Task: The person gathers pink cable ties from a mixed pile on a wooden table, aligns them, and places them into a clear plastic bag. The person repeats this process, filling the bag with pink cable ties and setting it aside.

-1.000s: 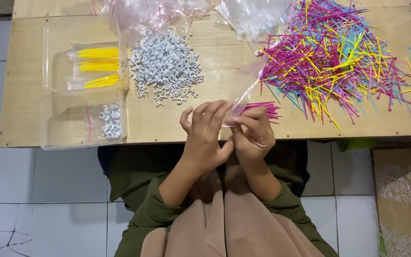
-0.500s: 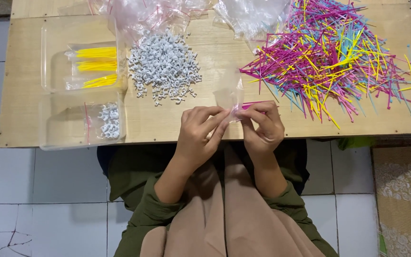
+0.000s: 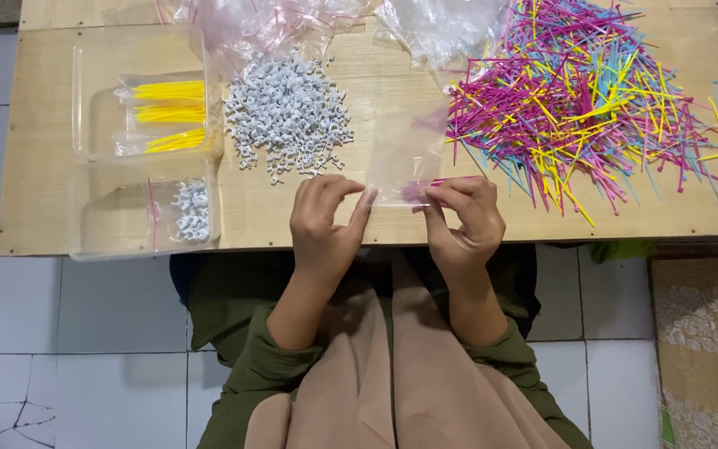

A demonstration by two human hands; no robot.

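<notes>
Bagging step: left hand (image 3: 323, 218) and right hand (image 3: 462, 218) both pinch the small clear bag (image 3: 406, 158) at the worktop's (image 3: 39, 133) near edge, pink sticks (image 3: 415, 191) inside; next, sealing needs even pressure along the mouth

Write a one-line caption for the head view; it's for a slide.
Both hands, left and right, hold a small clear bag with pink sticks between grey clips and colourful sticks.

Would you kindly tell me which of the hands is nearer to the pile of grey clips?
Left. The left hand sits just below the pile of grey clips, pinching the clear bag. The right hand holds the bag's other side, farther right.
</notes>
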